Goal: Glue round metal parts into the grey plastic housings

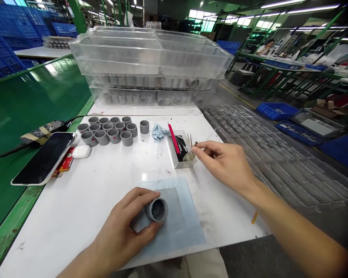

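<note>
My left hand [130,224] is closed around a short grey cylindrical cup [156,209], its open end facing me and a dark round detail visible inside. The cup is held over a clear sheet [174,204] on a light blue mat [188,231]. My right hand [226,162] is pinched at the right side of a small clear box [185,165], on slim metal tweezers [190,139] whose points face up. A red pen-like stick [174,139] and dark strips lie in that box. Several similar grey cups [101,137] stand at the back left.
Left of the cups lie a phone [43,158], a white earbud case [81,151] and a power strip [43,131]. A crumpled blue cloth [159,132] is beside the box. Stacked clear trays [150,58] rise behind; more clear trays [278,166] lie right of the table.
</note>
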Available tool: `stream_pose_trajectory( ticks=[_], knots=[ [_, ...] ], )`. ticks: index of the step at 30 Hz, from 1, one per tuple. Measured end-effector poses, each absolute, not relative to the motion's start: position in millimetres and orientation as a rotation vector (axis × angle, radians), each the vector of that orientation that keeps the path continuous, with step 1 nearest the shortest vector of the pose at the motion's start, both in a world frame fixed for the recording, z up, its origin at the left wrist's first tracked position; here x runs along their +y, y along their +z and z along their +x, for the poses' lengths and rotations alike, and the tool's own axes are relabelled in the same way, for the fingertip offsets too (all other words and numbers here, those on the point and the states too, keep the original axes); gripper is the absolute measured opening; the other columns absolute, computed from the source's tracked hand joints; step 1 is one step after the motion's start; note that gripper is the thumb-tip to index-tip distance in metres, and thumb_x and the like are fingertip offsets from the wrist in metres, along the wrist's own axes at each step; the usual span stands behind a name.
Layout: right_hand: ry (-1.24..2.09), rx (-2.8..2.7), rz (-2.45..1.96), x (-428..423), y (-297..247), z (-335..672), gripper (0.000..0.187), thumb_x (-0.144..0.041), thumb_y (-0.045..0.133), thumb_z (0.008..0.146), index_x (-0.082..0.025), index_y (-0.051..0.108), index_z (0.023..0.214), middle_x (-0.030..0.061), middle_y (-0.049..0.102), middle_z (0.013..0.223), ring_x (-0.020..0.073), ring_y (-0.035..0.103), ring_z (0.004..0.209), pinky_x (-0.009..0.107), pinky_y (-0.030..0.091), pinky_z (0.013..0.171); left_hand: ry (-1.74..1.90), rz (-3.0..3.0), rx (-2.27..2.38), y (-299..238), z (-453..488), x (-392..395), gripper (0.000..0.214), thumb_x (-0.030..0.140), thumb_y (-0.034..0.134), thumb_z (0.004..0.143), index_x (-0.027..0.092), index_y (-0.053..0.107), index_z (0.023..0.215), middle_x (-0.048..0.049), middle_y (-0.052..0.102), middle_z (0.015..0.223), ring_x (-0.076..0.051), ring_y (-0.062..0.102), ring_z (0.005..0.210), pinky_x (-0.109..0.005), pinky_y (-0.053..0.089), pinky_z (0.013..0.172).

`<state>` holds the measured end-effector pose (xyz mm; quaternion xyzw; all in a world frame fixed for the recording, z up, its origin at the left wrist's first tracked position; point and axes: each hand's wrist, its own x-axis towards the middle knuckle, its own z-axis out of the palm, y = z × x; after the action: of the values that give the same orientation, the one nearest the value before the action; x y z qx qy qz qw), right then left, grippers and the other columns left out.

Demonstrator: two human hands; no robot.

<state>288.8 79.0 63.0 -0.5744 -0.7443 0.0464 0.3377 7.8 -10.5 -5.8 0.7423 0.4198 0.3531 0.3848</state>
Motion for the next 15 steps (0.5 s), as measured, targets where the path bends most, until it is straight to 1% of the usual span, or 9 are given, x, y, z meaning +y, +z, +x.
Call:
stream_pose_trajectory(
  ticks=[3, 5, 7, 8, 10, 12, 15],
  knots=[
    [-0.03, -1.707, -1.319, 72.6, 77.3, 288.3, 0.01, -0.031, 0.078, 0.089, -0.022, 0.082, 0.089, 0.0004, 0.072, 0.068, 0.0135, 0.059, 0.056, 0.029, 0.042, 0.053, 0.908, 1.919, 1.023, -5.2, 7.2, -9.7, 0.051, 0.011, 0.065, 0.093, 0.036, 0.057, 0.137, -0.0021, 0.062, 0.126, -0.017, 0.064, 0.113, -0.029, 0.054, 0.094],
    [-0.103, -1.512, -1.206, 61.1, 87.2, 283.6, 0.006, -0.029, 0.081, 0.086, -0.023, 0.082, 0.088, 0.0027, 0.073, 0.073, 0.0161, 0.063, 0.063, 0.031, 0.047, 0.059, 0.894, 1.922, 1.004, -3.8, 6.7, -9.4, 0.053, 0.009, 0.065, 0.092, 0.035, 0.057, 0.138, -0.0028, 0.062, 0.127, -0.017, 0.064, 0.114, -0.029, 0.055, 0.096],
    [-0.045, -1.394, -1.184, 43.7, 92.9, 274.9, 0.006, -0.028, 0.082, 0.086, -0.025, 0.082, 0.092, 0.0039, 0.077, 0.083, 0.0183, 0.066, 0.069, 0.033, 0.052, 0.064, 0.888, 1.934, 0.989, -2.4, 6.4, -9.6, 0.054, 0.008, 0.065, 0.092, 0.034, 0.056, 0.139, -0.0033, 0.061, 0.128, -0.017, 0.063, 0.115, -0.029, 0.054, 0.097],
    [0.022, -1.412, -1.201, 34.0, 93.4, 269.2, 0.009, -0.027, 0.081, 0.087, -0.028, 0.082, 0.095, 0.003, 0.078, 0.088, 0.0187, 0.067, 0.071, 0.034, 0.054, 0.064, 0.888, 1.942, 0.985, -1.9, 6.3, -9.8, 0.055, 0.007, 0.064, 0.092, 0.034, 0.056, 0.139, -0.0035, 0.061, 0.128, -0.017, 0.063, 0.116, -0.029, 0.054, 0.097],
    [0.169, -1.588, -1.184, 15.8, 90.0, 256.2, 0.015, -0.023, 0.079, 0.088, -0.032, 0.08, 0.1, -0.0005, 0.078, 0.088, 0.0172, 0.067, 0.068, 0.031, 0.054, 0.057, 0.89, 1.957, 0.98, -1.9, 6.3, -10.0, 0.055, 0.007, 0.064, 0.093, 0.034, 0.056, 0.14, -0.0036, 0.061, 0.129, -0.017, 0.062, 0.117, -0.029, 0.054, 0.098],
    [0.308, -1.802, -1.086, 3.5, 82.2, 242.7, 0.016, -0.017, 0.075, 0.089, -0.029, 0.078, 0.098, -0.0024, 0.076, 0.079, 0.0135, 0.065, 0.061, 0.027, 0.052, 0.052, 0.887, 1.957, 0.973, -2.8, 6.4, -9.7, 0.056, 0.007, 0.063, 0.093, 0.034, 0.055, 0.141, -0.0034, 0.06, 0.129, -0.017, 0.062, 0.118, -0.03, 0.054, 0.099],
    [0.485, -1.931, -0.959, -1.4, 68.2, 226.8, 0.012, -0.009, 0.069, 0.088, -0.018, 0.075, 0.094, -0.002, 0.07, 0.068, 0.0088, 0.06, 0.054, 0.022, 0.05, 0.052, 0.881, 1.949, 0.947, -4.9, 7.0, -8.5, 0.059, 0.007, 0.064, 0.094, 0.035, 0.052, 0.144, -0.0033, 0.059, 0.13, -0.017, 0.061, 0.119, -0.031, 0.054, 0.1]
  ],
)
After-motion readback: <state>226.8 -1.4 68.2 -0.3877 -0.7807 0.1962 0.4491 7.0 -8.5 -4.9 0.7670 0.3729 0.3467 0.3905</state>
